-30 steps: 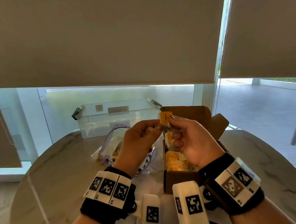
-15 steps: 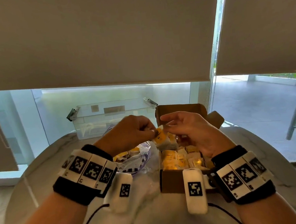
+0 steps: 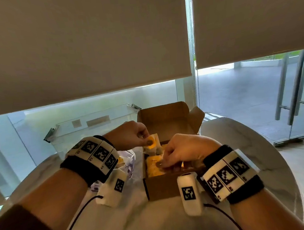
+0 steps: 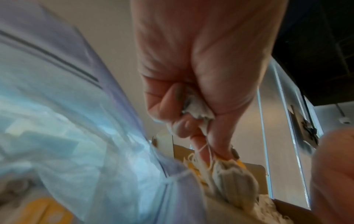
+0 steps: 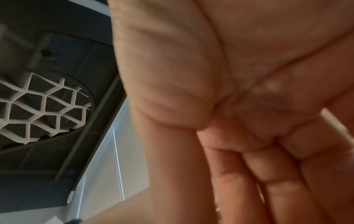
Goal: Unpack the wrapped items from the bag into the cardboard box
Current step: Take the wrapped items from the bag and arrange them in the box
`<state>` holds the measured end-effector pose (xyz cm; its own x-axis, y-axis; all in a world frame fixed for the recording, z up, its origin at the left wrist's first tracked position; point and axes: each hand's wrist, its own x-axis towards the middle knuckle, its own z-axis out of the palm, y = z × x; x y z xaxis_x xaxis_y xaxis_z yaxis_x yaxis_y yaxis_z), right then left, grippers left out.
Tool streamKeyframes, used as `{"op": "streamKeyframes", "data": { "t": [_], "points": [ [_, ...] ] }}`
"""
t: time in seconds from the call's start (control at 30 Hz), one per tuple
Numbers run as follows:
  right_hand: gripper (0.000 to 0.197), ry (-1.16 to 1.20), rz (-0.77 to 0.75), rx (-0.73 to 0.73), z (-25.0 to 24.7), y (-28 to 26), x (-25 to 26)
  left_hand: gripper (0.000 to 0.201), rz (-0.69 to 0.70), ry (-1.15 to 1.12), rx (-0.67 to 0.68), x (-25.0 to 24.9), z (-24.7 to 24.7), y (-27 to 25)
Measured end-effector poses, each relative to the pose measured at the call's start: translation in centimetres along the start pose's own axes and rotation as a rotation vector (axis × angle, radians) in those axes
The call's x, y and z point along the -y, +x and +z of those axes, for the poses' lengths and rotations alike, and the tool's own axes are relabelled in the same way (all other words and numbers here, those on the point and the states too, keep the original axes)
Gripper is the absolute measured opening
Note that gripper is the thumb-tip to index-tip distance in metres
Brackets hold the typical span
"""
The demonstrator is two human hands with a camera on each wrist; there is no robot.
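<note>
An open cardboard box [image 3: 163, 188] stands in the middle of the table, with several yellow-and-white wrapped tea bags [image 3: 153, 167] inside. My left hand [image 3: 146, 141] pinches a tea bag with a yellow tag [image 3: 152, 139] over the box's far left corner. In the left wrist view this hand [image 4: 220, 153] holds the tea bag [image 4: 231, 174] by its string end, and a crumpled white scrap [image 4: 197, 109] sits in its palm. My right hand [image 3: 168, 164] reaches down into the box, fingers fairly straight, touching the packed items. Left of the box lies the clear plastic bag [image 3: 129, 163].
A clear plastic tub [image 3: 92, 124] stands behind the bag at the table's far edge. The box's lid flap [image 3: 164, 117] stands upright at the back. The round marble table [image 3: 234, 144] ends close to the right of the box; glass doors lie beyond.
Both hands have come down from in front of me to the box. The right hand let go of the tea bag and dropped into the box; the left hand keeps hold of it.
</note>
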<state>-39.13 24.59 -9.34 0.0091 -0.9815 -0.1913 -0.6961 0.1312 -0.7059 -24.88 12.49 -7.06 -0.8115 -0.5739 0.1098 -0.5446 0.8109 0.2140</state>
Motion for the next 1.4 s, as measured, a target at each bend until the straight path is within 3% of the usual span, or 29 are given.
{"op": "streamKeyframes", "data": {
  "t": [0.1, 0.17, 0.23, 0.33, 0.47, 0.57, 0.67, 0.77, 0.93, 1.2, 1.4],
  "points": [
    [0.022, 0.005, 0.004, -0.015, 0.3, 0.2, 0.0, 0.012, -0.047, -0.137, 0.132, 0.6, 0.1, 0.4],
    [0.021, 0.079, 0.013, -0.087, 0.2, 0.4, 0.0, 0.006, -0.073, -0.329, 0.268, 0.4, -0.6, 0.0],
    [0.016, 0.098, 0.022, -0.181, -0.1, 0.5, -0.2, 0.007, -0.056, -0.426, 0.296, 0.2, -1.3, -0.2],
    [0.016, 0.109, 0.027, -0.214, -0.2, 0.5, -0.4, 0.006, -0.028, -0.363, 0.208, 0.1, -1.4, 0.0],
    [0.022, 0.144, 0.035, -0.276, 0.4, 1.2, -0.5, 0.014, 0.013, -0.036, 0.037, 0.7, 0.5, 0.8],
    [0.012, 0.128, 0.033, -0.356, 0.9, 1.7, -0.8, 0.016, 0.031, 0.079, -0.083, 1.3, 1.5, 1.3],
    [0.006, 0.097, -0.068, -0.434, 1.1, 2.1, -0.9, 0.015, 0.06, 0.157, -0.163, 1.4, 1.7, 1.4],
    [0.011, 0.102, -0.123, -0.401, 1.3, 2.3, -0.7, 0.015, 0.064, 0.165, -0.168, 1.5, 1.9, 1.4],
    [0.015, 0.068, -0.031, -0.287, 1.3, 2.4, -0.5, 0.025, 0.064, -0.018, -0.261, 1.8, 1.7, 0.6],
    [0.016, 0.125, -0.015, -0.426, 1.3, 2.6, -0.9, 0.021, 0.077, 0.009, -0.081, 1.3, 2.1, -0.4],
    [0.018, 0.102, 0.02, -0.33, 1.5, 2.4, -0.4, 0.013, 0.107, 0.084, -0.035, 0.5, 2.0, -0.4]
  ]
}}
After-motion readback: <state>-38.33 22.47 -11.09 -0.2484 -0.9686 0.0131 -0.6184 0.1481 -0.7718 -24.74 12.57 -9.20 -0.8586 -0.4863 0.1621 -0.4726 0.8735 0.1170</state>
